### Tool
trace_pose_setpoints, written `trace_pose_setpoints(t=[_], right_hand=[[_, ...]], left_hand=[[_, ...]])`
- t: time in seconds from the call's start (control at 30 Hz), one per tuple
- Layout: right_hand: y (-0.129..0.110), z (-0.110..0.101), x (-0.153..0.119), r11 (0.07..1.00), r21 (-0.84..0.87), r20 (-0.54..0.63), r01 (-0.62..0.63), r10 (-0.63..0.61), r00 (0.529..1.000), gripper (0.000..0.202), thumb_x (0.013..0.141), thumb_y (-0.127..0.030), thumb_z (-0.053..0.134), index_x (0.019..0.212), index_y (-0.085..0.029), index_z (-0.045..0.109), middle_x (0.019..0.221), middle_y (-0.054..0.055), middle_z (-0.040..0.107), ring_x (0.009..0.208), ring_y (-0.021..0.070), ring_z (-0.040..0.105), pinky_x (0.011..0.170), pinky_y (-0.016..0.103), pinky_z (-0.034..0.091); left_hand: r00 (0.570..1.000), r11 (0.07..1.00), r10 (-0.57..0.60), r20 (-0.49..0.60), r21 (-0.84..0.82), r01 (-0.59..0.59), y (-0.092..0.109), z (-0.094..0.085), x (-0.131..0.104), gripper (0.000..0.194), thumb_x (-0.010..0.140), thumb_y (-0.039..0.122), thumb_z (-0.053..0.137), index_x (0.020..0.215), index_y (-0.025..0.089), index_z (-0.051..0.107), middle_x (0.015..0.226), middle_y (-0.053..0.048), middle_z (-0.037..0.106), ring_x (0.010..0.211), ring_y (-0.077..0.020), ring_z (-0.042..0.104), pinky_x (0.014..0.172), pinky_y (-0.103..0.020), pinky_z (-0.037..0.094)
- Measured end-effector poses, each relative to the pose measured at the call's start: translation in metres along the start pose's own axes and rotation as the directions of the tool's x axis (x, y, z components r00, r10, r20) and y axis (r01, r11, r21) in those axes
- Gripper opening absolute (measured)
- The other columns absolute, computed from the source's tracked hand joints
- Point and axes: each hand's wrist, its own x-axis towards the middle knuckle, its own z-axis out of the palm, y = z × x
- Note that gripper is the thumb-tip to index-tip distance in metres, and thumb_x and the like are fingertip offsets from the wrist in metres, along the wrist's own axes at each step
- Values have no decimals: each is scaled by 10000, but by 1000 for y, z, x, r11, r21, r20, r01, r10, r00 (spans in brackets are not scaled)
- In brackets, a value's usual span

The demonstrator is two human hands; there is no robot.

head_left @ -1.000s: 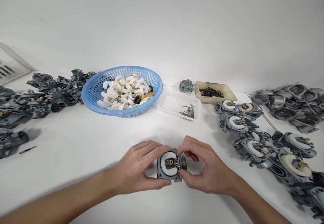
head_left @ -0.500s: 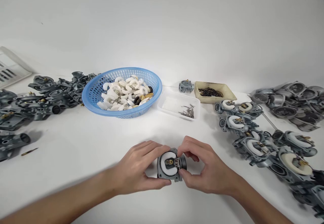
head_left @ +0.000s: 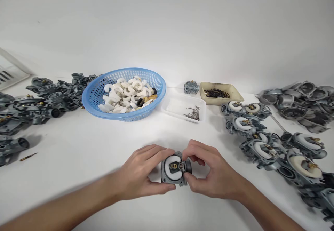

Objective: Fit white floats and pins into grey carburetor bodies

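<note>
Head view: grey, white-floated carburetor (head_left: 174, 168)

A grey metal carburettor body (head_left: 174, 168) sits near the front edge of the white worktop (head_left: 78, 147), between the left hand (head_left: 142, 173) and right hand (head_left: 211, 173). Behind it, toward the back edge, stands a blue plastic mesh basket (head_left: 124, 92) with white curved plastic floats (head_left: 125, 93) in it. Right of the basket lie a clear shallow tray (head_left: 184, 107) and, behind that, a beige tray (head_left: 220, 93). Piles of grey carburettor bodies lie by the left edge (head_left: 39, 100) and right edge (head_left: 273, 144).
</note>
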Motion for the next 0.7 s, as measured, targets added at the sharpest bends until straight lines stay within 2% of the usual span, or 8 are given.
trace_pose_setpoints(t=[0.47,0.7], right_hand=[[1,3,-3,994,-60,16,-87,88,996,276,729,-105,623,969,-239,605,718,-70,425,620,97,418,574,233,360],[1,3,-4,992,-98,20,-85,87,996,267,722,-115,620,956,-242,600,685,-81,388,590,91,392,554,226,343]], left_hand=[[1000,1000,-4,-4,12,4,2,-1,1,654,880,508,753,1391,231,452,1153,-78,723,1000,-248,708,875,-375,571],[1000,1000,-19,8,13,19,3,-2,1,647,875,488,760,1390,242,453,1178,-69,720,1034,-241,707,903,-362,566]])
